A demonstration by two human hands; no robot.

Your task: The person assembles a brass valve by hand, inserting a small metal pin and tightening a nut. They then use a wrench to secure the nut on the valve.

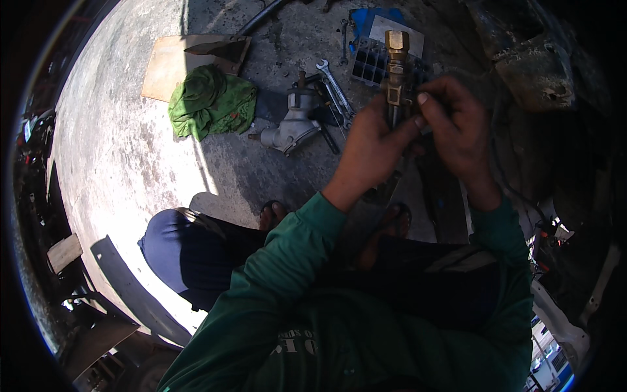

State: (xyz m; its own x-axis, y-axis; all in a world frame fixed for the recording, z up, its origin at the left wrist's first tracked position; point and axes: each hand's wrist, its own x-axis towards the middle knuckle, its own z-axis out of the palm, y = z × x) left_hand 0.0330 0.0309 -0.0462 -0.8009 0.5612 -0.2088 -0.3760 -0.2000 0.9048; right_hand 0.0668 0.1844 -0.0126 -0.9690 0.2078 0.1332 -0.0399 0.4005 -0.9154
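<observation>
My left hand is wrapped round an upright metal fitting, which has a brass-coloured hex nut at its top and a narrower stem lower down. The lower part of the fitting is hidden behind my fingers. My right hand is closed beside it, with thumb and forefinger pinched near a small side piece of the fitting. What lies between those fingertips is too small to make out. Left of my hands, a grey cast metal housing rests on the concrete.
Several wrenches lie beside the housing. A green cloth and a brown board are farther left. Behind the fitting stands a compartment box of small parts. Dark, worn metal machinery borders the right side.
</observation>
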